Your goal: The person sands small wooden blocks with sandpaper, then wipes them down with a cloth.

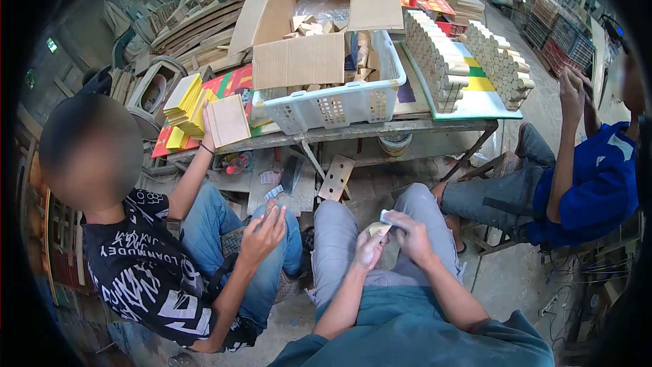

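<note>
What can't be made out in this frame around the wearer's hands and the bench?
Head view only:
- Small wooden piece: mostly covered by the left hand and right hand; its shape is unclear.
- Grey pad under the right fingers: too small to identify.
- Cardboard box contents: front flap hides most of them.
- White basket contents: box blocks them.

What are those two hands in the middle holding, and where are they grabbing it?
The left hand pinches a small wooden piece by its lower end; the right hand presses something pale, maybe sandpaper, on its top.
</note>
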